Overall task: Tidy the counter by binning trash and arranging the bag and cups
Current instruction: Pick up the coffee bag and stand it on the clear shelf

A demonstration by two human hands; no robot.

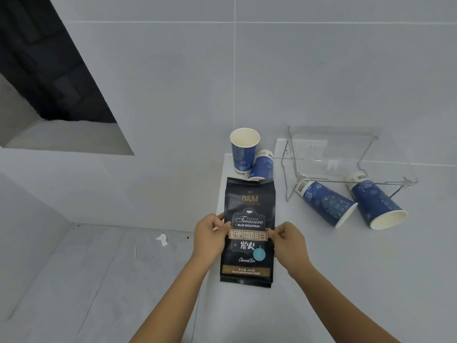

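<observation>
You held the bag (248, 231) upright between both hands, left hand (209, 235) and right hand (288, 241) each pinching a side edge with thumb in front, its base near the counter (321, 280) edge. To set it well, you probably needed to lower it squarely onto its base before easing your fingers off. Beyond your hands stood one cup (243, 151); three more lay tipped over.

Black coffee bag (248, 231) between left hand (210, 235) and right hand (289, 246), blue cups (324, 203) behind.
</observation>
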